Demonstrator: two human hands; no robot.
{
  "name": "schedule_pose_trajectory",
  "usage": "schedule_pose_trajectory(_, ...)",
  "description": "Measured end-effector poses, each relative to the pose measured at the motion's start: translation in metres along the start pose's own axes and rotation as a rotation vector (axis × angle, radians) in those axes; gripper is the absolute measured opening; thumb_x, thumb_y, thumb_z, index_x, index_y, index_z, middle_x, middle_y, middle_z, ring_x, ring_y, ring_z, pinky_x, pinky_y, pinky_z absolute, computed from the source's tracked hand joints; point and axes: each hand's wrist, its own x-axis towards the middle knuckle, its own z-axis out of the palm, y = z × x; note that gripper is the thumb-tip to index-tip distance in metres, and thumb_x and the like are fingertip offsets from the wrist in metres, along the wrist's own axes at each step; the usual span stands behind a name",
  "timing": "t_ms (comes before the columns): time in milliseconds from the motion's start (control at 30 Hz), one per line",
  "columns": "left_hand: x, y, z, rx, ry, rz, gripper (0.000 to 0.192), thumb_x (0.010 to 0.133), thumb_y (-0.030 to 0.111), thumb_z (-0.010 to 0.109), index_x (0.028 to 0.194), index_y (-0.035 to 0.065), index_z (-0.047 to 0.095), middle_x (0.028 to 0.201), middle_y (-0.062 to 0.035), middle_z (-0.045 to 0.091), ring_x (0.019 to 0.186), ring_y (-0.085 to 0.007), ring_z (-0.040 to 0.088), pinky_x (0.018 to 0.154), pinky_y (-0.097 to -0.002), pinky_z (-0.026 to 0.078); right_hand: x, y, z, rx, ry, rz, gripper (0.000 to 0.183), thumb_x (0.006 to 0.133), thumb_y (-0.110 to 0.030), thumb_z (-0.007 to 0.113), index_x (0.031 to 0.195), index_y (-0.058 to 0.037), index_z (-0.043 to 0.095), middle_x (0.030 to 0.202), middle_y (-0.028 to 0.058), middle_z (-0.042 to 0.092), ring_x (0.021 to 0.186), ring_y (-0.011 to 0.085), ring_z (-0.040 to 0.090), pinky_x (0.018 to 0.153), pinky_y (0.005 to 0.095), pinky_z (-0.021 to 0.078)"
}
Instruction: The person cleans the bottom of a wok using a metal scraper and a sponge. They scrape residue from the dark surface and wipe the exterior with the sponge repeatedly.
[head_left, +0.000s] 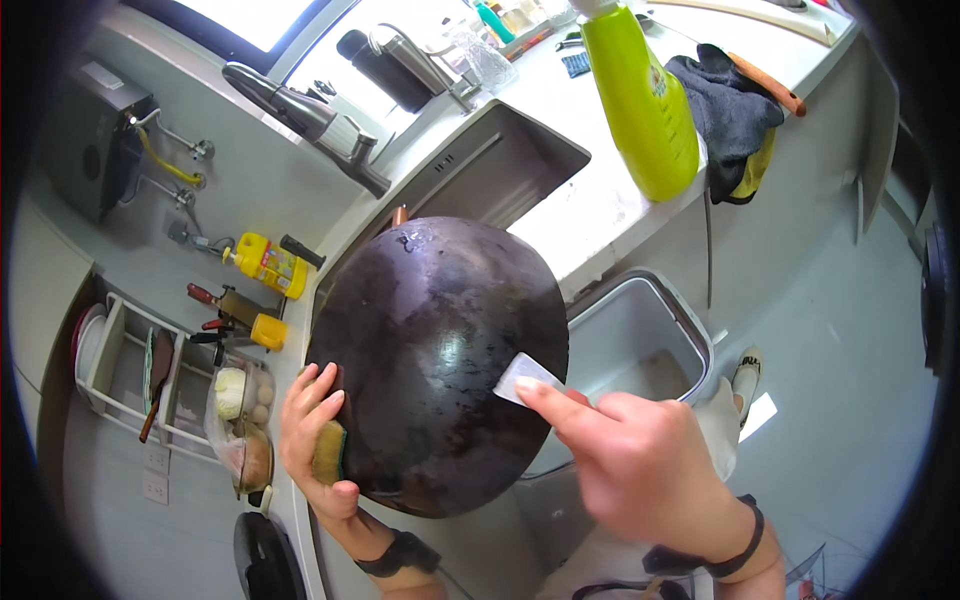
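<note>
A dark wok (442, 322) is tipped so that its rounded, blackened underside faces me. Wet-looking spots and rough, worn patches mark its surface. My left hand (315, 442) steadies the wok at its left edge, with a yellow-and-green scouring sponge (328, 452) between the palm and the wok. In my right hand (637, 457) is a small flat scraper (525, 377), greyish and metal-looking. Its blade rests against the lower right of the wok's underside, with my index finger stretched along it. Part of the scraper is hidden by my fingers.
Behind the wok lie a sink (510, 157) and a faucet (322, 127). A green spray bottle (641, 105) stands near the counter edge, beside a grey cloth (724, 112). Below sits a grey bin (637, 337). Left are a yellow jug (270, 262) and a knife holder (240, 311).
</note>
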Motion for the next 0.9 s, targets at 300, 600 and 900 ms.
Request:
schedule_pose_trajectory(300,-0.002,-0.002,0.002,-0.015,0.026,-0.008,0.087,0.08,0.08,0.045,0.109,0.0012,0.068,0.118,-0.0224,0.066,0.12,-0.0413,0.055,0.106,-0.0497,0.036,0.003,0.01,-0.005,-0.018,-0.039,-0.055,0.054,0.076,-0.004,0.062,0.127,-0.0238,0.065,0.056,0.0046,0.046,0.044,0.0236,0.05,0.04,0.0356,0.0404)
schedule_pose_trajectory(600,-0.003,-0.005,0.002,-0.028,0.023,0.005,0.088,0.08,0.08,0.044,0.109,0.0012,0.068,0.118,-0.0225,0.066,0.12,-0.0418,0.055,0.106,-0.0493,0.036,0.009,0.009,-0.007,0.009,-0.065,-0.063,0.052,0.076,-0.006,0.062,0.125,-0.0233,0.066,0.056,0.0048,0.047,0.046,0.0249,0.052,0.043,0.0376,0.0422)
schedule_pose_trajectory(900,0.001,-0.003,0.005,-0.03,0.021,0.007,0.085,0.08,0.078,0.046,0.108,0.0013,0.069,0.117,-0.0224,0.067,0.12,-0.0416,0.055,0.106,-0.0496,0.037,0.01,0.011,-0.014,-0.044,-0.087,-0.047,0.051,0.074,-0.004,0.064,0.122,-0.0226,0.067,0.057,0.0057,0.05,0.048,0.0247,0.054,0.044,0.0368,0.0424)
